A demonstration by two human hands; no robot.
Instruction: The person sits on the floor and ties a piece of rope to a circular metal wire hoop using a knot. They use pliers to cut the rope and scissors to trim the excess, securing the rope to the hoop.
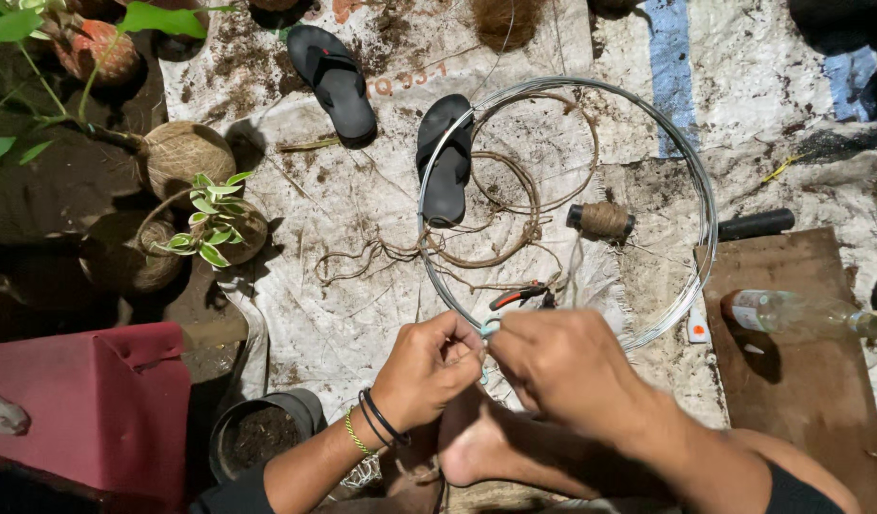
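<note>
- Both hands meet low in the head view, just above a bare foot (477,447): left hand (429,371), banded with dark and yellow bracelets at the wrist, is clenched with thumb and fingers pinched on the near arc of a wire coil (648,124); right hand (562,366) is closed over the same spot, its fingertips hidden, so the exact grip cannot be told.
- Small pale-blue piece (490,328) shows between the two hands, touching the wire; its kind is too small to tell.
- Step in hand, as judged: fixing or twisting the wire at this one point of the coil. Following move would likely call for a steady pinch by one hand while the other turns or reaches for a tool.
- Red-handled pliers (517,297) lie just beyond the hands, inside the coil.
- Twine spool (602,220) and loose brown vine loops (500,205) lie mid-coil on a soiled white sheet (343,228).
- Black sandal (446,162) lies across the coil's left edge; second sandal (334,81) farther off.
- Clear bottle (791,312) rests on a brown board (800,390) at right.
- Coconut-husk planters (186,157) with green sprigs stand at far left.
</note>
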